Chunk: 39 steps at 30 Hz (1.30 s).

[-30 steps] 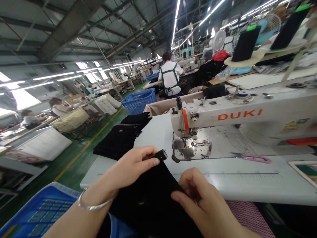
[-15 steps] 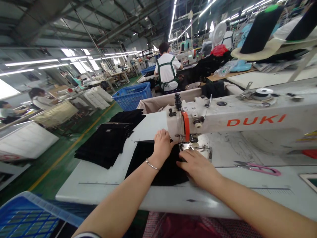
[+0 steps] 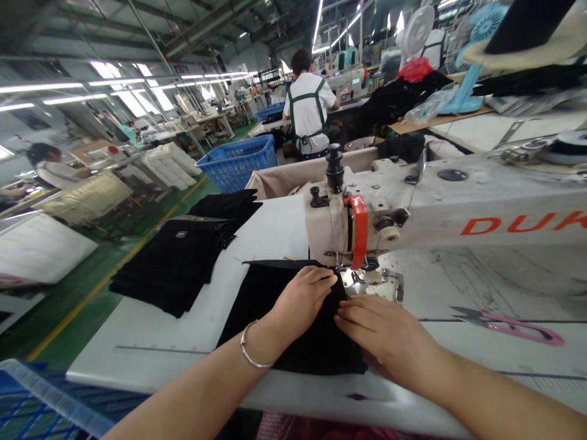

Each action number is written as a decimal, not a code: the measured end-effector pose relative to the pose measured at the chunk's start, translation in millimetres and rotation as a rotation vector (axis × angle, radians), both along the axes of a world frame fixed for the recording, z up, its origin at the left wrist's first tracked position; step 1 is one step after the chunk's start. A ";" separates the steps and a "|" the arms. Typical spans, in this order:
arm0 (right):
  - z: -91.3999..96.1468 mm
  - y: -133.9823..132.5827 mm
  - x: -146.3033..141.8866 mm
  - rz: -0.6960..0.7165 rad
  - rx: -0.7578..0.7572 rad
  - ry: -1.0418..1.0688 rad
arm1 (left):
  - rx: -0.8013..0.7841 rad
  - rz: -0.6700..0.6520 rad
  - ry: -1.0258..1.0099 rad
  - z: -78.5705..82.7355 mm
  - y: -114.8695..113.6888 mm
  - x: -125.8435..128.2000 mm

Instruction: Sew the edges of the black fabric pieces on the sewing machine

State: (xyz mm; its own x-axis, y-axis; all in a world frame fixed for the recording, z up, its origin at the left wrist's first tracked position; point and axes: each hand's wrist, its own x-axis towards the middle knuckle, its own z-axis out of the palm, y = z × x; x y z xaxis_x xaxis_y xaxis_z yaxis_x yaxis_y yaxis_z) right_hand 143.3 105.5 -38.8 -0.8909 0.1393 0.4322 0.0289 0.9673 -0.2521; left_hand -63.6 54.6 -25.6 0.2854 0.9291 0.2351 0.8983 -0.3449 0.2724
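Note:
A piece of black fabric (image 3: 257, 305) lies on the sewing machine table, its right edge at the metal presser foot area (image 3: 367, 278). My left hand (image 3: 305, 299), with a bracelet at the wrist, rests over it, fingers closed together and tips at the fabric's edge near the needle. My right hand (image 3: 383, 327) has its fingers pressed together on the right edge of the same fabric, just below the metal plate; its thumb is mostly hidden. The white sewing machine (image 3: 431, 214) with an orange guard (image 3: 359, 232) stands right behind both hands.
Stacked black fabric pieces (image 3: 183, 256) lie on the left of the table. Pink-handled scissors (image 3: 513, 327) rest at the right. Blue baskets stand beyond the table (image 3: 238, 162) and at lower left (image 3: 41, 397). Another person (image 3: 308, 107) sits ahead, back turned.
My left hand has shifted down and its fingers now point rightward along the fabric edge. The fabric sits nearer to me. The view has moved closer to the machine head.

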 end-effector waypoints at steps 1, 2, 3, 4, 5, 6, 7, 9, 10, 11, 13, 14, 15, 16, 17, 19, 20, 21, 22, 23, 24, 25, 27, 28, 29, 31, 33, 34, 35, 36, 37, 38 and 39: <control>0.0 0.1 -1.3 -0.007 -0.001 -0.007 | -0.002 -0.018 -0.001 -0.4 2.6 -2.2; -0.3 0.0 -2.3 -0.016 0.000 -0.011 | -0.002 -0.028 -0.004 -0.8 5.1 -4.3; -0.9 -0.2 -2.9 -0.025 0.003 -0.016 | 0.000 -0.030 -0.009 -1.0 7.0 -6.0; -1.7 -0.6 -3.0 -0.032 0.007 -0.022 | 0.003 -0.024 -0.014 -1.0 8.2 -7.1; -2.5 -1.0 -2.7 -0.034 0.012 -0.028 | 0.004 -0.020 -0.018 -0.9 8.4 -7.6; -3.1 -1.5 -2.1 -0.030 0.019 -0.031 | 0.003 -0.025 -0.017 -0.6 7.7 -7.4; -3.3 -1.9 -1.2 -0.022 0.022 -0.033 | 0.001 -0.031 -0.017 -0.3 6.4 -6.7; -2.6 -2.3 0.7 -0.003 0.012 -0.038 | 0.003 -0.036 -0.024 0.3 2.9 -4.2; -1.8 -2.3 1.4 0.004 0.004 -0.037 | 0.009 -0.034 -0.030 0.6 1.3 -2.9; -1.0 -2.2 1.8 0.005 -0.004 -0.035 | 0.015 -0.033 -0.036 0.8 0.2 -1.8; 0.2 -2.0 1.8 -0.003 -0.011 -0.030 | 0.028 -0.034 -0.046 1.1 -0.6 -0.8; 0.3 -2.0 1.6 -0.005 -0.009 -0.029 | 0.031 -0.043 -0.048 1.3 -0.3 -0.9; 0.2 -2.1 1.3 -0.006 -0.005 -0.026 | 0.033 -0.050 -0.054 1.4 0.4 -1.3; -0.3 -2.3 1.1 -0.008 -0.001 -0.021 | 0.033 -0.050 -0.064 1.5 1.1 -2.0; -1.0 -2.7 0.9 -0.008 0.002 -0.016 | 0.030 -0.046 -0.075 1.5 2.0 -2.9; -2.7 -3.9 0.9 -0.010 0.007 -0.008 | 0.010 -0.043 -0.089 1.4 3.4 -4.8; -3.6 -4.5 1.0 -0.015 0.010 -0.005 | -0.005 -0.043 -0.093 1.1 4.0 -5.8; -4.4 -5.1 1.0 -0.019 0.015 -0.005 | -0.022 -0.041 -0.097 0.8 4.6 -6.7; -5.3 -5.6 1.0 -0.021 0.023 -0.007 | -0.039 -0.043 -0.099 0.4 5.1 -7.6; -6.0 -5.9 1.0 -0.024 0.031 -0.013 | -0.054 -0.045 -0.102 -0.1 5.7 -8.5; -6.6 -5.9 0.8 -0.027 0.039 -0.017 | -0.066 -0.044 -0.107 -0.7 6.4 -9.5; -7.0 -5.7 0.6 -0.029 0.048 -0.020 | -0.071 -0.043 -0.114 -1.4 7.0 -10.4; -7.2 -5.0 0.1 -0.038 0.062 -0.026 | -0.069 -0.041 -0.127 -2.9 8.2 -12.1; -6.9 -4.7 -0.2 -0.043 0.067 -0.030 | -0.065 -0.038 -0.134 -3.6 8.5 -12.8; -6.4 -4.5 -0.6 -0.046 0.073 -0.033 | -0.061 -0.035 -0.141 -4.2 8.7 -13.3; -5.1 -4.9 -1.2 -0.044 0.071 -0.034 | -0.062 -0.040 -0.148 -4.9 8.3 -13.7; -4.0 -5.6 -1.9 -0.037 0.053 -0.031 | -0.065 -0.049 -0.149 -4.9 7.7 -13.4; -3.8 -5.9 -2.3 -0.037 0.042 -0.027 | -0.065 -0.050 -0.148 -4.8 7.4 -13.2; -3.7 -6.1 -2.6 -0.040 0.031 -0.019 | -0.065 -0.048 -0.147 -4.6 7.3 -12.9; -3.8 -6.2 -2.9 -0.044 0.019 -0.014 | -0.065 -0.044 -0.145 -4.4 7.2 -12.7; -3.9 -6.1 -3.1 -0.049 0.010 -0.010 | -0.065 -0.041 -0.144 -4.2 7.2 -12.6; -4.0 -6.1 -3.3 -0.054 0.001 -0.007 | -0.065 -0.036 -0.143 -4.0 7.1 -12.5; -4.0 -6.1 -3.4 -0.055 -0.007 -0.009 | -0.066 -0.035 -0.142 -3.8 7.0 -12.6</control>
